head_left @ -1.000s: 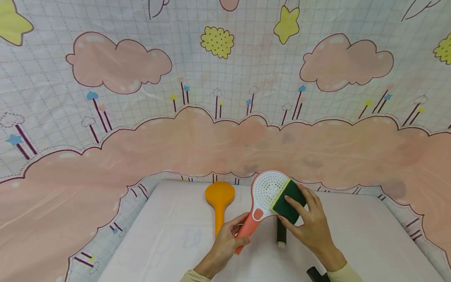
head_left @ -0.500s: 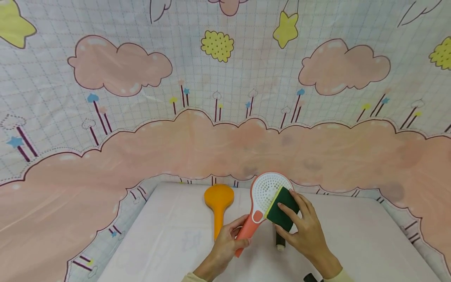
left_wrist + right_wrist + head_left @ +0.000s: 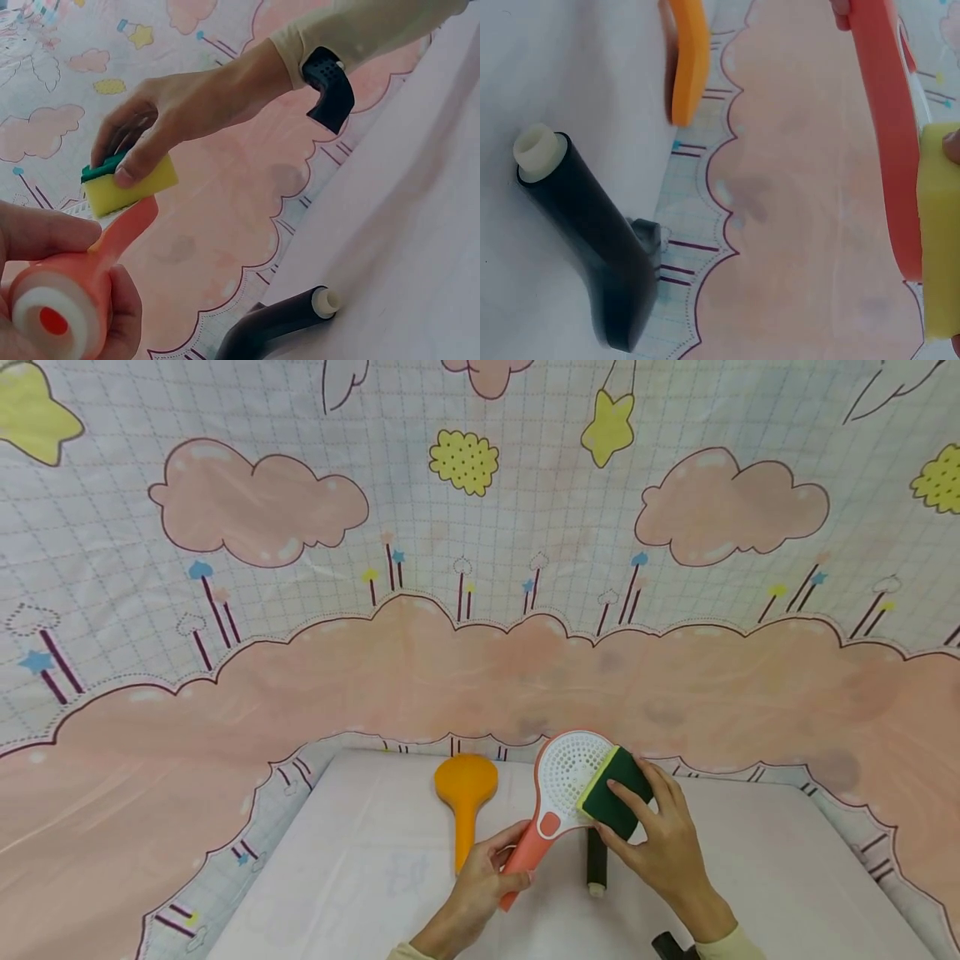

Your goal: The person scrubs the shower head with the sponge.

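Note:
My left hand [image 3: 483, 881] grips the coral handle of a shower head [image 3: 570, 772], its white perforated face turned up toward the head camera. Against the right side of that face lies a sponge [image 3: 618, 795], green scouring layer outward and yellow foam toward the shower head. My right hand [image 3: 667, 839] pinches the sponge between thumb and fingers. In the left wrist view, the white hose end [image 3: 56, 322] of the handle points at the camera. The yellow foam [image 3: 939, 232] sits right at the coral rim in the right wrist view.
An orange shower head [image 3: 467, 789] lies on the white table [image 3: 337, 860], left of the hands. A black shower head [image 3: 592, 232] with a white threaded end lies behind the right hand. Patterned cloth [image 3: 480, 677] hangs beyond the table's far edge.
The sponge in my right hand slid down-left across the white face, then back up-right to the right edge. My left hand holds the shower head nearly still.

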`<move>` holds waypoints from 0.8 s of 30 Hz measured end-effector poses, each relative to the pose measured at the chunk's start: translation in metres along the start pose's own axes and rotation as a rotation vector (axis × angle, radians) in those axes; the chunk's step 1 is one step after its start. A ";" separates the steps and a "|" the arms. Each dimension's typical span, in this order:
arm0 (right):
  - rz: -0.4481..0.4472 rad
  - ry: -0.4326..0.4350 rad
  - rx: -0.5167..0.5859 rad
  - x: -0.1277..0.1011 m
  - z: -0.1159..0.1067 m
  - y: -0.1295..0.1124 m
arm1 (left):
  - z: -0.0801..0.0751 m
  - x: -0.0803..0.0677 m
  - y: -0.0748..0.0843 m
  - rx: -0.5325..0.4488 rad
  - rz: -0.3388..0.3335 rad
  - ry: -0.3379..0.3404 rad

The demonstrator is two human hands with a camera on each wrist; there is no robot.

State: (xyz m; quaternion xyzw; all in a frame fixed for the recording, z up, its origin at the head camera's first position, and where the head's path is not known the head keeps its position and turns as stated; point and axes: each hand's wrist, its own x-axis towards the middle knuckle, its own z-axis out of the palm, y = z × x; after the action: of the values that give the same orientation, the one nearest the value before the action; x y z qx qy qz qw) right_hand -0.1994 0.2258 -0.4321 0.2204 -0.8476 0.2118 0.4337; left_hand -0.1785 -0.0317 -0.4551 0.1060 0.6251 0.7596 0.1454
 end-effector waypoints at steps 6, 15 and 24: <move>0.009 0.012 0.009 0.000 0.001 0.003 | 0.000 0.001 -0.001 -0.002 -0.014 -0.001; 0.000 -0.001 0.026 -0.001 0.005 -0.002 | 0.000 0.003 0.001 -0.018 -0.013 0.000; -0.014 -0.024 0.030 -0.007 0.009 -0.010 | 0.001 0.004 0.002 -0.037 -0.022 0.002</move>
State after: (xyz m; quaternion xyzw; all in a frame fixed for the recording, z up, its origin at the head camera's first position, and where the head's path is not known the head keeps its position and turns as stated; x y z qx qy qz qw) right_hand -0.1956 0.2139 -0.4411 0.2354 -0.8479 0.2188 0.4216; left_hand -0.1822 -0.0299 -0.4527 0.0959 0.6121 0.7695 0.1550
